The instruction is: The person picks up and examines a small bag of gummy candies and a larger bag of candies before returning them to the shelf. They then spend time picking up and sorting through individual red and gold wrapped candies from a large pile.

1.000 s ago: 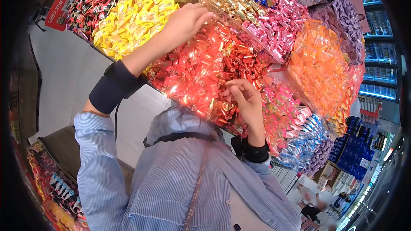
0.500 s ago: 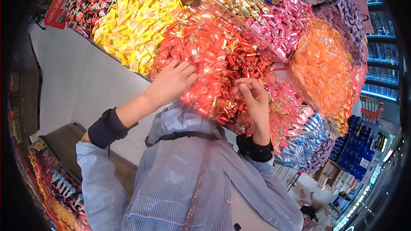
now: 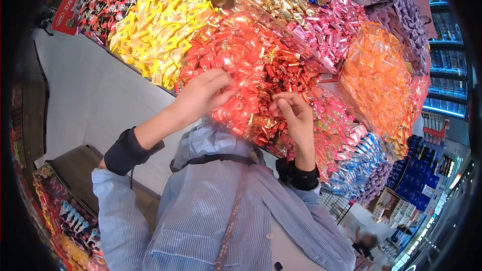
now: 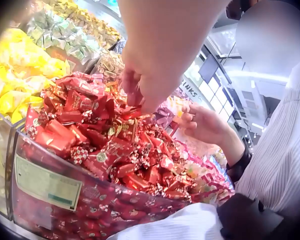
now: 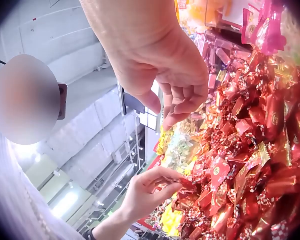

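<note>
Over the near left part of the red-wrapped candies [image 3: 236, 65] is the left hand [image 3: 203, 95], its fingers curled downward. The right wrist view shows this left hand [image 5: 150, 192] pinching a red candy [image 5: 190, 185] between thumb and fingers at the heap's edge. The left wrist view has it reaching down from the top, fingertips partly hidden. The right hand [image 3: 297, 118] hovers at the near right side of the red heap. Its fingers hang loosely bent with the thumb apart, and nothing shows between them in the right wrist view, where the hand [image 5: 165, 75] is large.
Yellow candies [image 3: 160, 30] lie left of the red ones, gold and pink ones [image 3: 326, 35] beyond, and an orange heap [image 3: 374, 75] to the right. Clear bin walls divide some heaps. A labelled bin front [image 4: 47, 182] faces the body. Blurred people stand in the aisle at lower right.
From beside the far yellow and red candies, the left hand has come back toward the body, and its fingers have curled in more. The right hand has shifted slightly to the right.
</note>
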{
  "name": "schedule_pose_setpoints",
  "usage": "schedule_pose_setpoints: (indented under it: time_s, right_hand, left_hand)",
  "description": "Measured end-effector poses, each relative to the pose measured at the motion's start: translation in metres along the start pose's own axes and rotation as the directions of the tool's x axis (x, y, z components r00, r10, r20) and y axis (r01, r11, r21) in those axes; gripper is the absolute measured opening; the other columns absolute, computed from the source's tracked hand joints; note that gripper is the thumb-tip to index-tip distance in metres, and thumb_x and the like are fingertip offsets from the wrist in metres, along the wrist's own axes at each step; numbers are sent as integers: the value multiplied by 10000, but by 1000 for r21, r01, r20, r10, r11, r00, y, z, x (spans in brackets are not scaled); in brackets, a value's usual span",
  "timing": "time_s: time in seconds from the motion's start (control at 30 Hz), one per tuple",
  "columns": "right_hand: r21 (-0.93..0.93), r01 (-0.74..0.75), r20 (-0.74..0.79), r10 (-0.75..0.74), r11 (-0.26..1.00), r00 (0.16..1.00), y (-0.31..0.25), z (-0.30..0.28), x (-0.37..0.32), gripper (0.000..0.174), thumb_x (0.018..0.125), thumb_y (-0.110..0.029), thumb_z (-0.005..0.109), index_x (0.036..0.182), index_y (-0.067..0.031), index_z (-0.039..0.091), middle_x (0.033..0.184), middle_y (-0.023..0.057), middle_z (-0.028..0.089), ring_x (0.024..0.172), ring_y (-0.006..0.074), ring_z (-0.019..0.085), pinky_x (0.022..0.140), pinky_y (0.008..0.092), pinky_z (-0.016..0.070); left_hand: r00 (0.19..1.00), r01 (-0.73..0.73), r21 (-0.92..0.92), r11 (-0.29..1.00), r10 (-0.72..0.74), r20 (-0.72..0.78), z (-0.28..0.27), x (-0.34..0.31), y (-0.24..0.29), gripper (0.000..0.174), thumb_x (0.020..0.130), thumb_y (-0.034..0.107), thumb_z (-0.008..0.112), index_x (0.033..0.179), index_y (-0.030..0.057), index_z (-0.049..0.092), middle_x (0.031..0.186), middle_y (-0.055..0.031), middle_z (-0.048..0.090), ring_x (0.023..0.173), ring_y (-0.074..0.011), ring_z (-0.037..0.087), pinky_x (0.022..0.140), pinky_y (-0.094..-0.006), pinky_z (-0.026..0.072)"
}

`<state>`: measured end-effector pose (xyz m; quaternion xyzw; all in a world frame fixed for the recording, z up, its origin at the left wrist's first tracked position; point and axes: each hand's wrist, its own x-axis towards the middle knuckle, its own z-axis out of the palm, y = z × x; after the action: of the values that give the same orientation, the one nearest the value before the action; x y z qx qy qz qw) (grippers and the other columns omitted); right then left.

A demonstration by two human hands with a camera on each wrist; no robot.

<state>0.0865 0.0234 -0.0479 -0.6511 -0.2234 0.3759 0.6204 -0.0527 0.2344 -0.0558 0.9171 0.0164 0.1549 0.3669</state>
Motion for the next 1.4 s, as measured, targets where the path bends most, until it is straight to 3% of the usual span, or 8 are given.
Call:
schedule_pose_setpoints:
  time_s: [0.1,0.2,0.4,0.5,0.73,1.03,1.17,1.4]
  right_hand:
    - [-1,8,4,-8,1000,1000,0,1,1,139,919,-96,530,1011,-11,588,814,27,622,711,67,537,645,202,423]
    - [-9,28,19,-27,1000,999,-4,4,2,137,919,-93,529,1010,-8,587,819,28,622,716,68,542,649,203,427]
    - [3,32,53,-32,999,998,-4,5,3,146,923,-93,520,1013,2,583,819,30,622,728,72,550,661,207,435]
    - [26,12,90,-14,1000,996,-6,7,2,154,924,-91,518,1021,10,581,837,34,627,744,76,558,679,210,443]
    - [-105,34,159,-17,994,987,-6,23,-5,192,827,-72,651,1012,-30,621,907,29,632,788,90,568,707,239,461]
    - [-414,165,92,-139,895,986,-5,11,-10,188,771,-57,692,940,-7,624,866,36,634,764,98,579,686,238,463]
    - [-525,-32,-367,-193,851,910,-10,-24,-3,165,775,-78,680,913,-6,625,809,74,646,720,154,610,664,272,473]
    - [-768,-232,-459,-260,597,850,23,-60,0,187,755,-172,697,862,-33,632,819,116,646,777,268,607,691,358,471]
  left_hand:
    - [881,384,-736,558,-460,111,1,1,12,158,895,127,568,1025,37,558,859,-16,580,795,-133,599,735,-267,499]
    - [797,434,-879,199,-540,271,-16,11,37,162,918,140,542,1034,28,560,863,7,581,779,-73,591,759,-226,508]
    - [777,457,-882,112,-534,335,-17,7,35,155,920,107,525,1044,19,561,887,-15,593,796,-89,603,768,-221,512]
    - [808,442,-878,186,-508,299,-14,6,36,136,897,72,556,1019,13,572,896,-27,598,833,-102,604,771,-229,506]
    - [999,34,-424,905,-33,10,4,-8,35,195,772,-68,611,943,26,602,980,-72,616,918,-186,609,781,-280,487]
    - [999,34,-324,946,-26,28,10,-9,38,253,759,7,666,1002,40,605,1025,-96,605,963,-243,595,793,-315,490]
    - [996,63,-180,982,-73,-47,3,-12,19,248,769,29,668,1009,34,604,1017,-104,602,958,-259,586,796,-321,482]
    - [981,184,-126,975,-190,-38,1,-16,12,190,793,45,642,976,20,598,982,-115,603,937,-274,585,815,-328,469]
